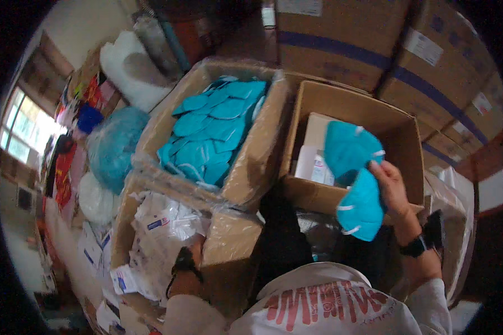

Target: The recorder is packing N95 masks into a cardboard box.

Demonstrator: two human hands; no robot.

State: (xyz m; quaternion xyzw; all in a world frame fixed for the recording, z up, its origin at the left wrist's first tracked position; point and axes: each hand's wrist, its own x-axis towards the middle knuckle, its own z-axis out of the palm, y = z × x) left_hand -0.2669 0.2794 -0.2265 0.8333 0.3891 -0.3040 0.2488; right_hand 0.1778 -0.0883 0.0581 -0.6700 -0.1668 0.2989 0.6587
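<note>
- from the head view, got two teal masks (pixel 364 202) pinched in the right hand (pixel 391 185), grip clamped on both at their meeting edges
- upper mask (pixel 347 149) spread over the mouth of the right-hand box (pixel 314 192), lower mask (pixel 361 215) dangling in front of that box's near wall, white straps visible on both
- inside that box, some small white cartons (pixel 314 167) over on the left side, partly behind the upper mask
- left hand (pixel 195 247) down at a lower box (pixel 232 239), right beside crumpled clear plastic (pixel 165 220); can't tell about that grip, apart or together, fingers mostly hidden
- just beyond, a plastic-lined carton (pixel 262 159) heaped with loose masks (pixel 221 120), same teal colour, straps poking out here and there
- further left, a big rounded teal bundle (pixel 116 148) wrapped in clear plastic
- up at the back right, stacked large cartons (pixel 341 64) with dark blue stripes
</note>
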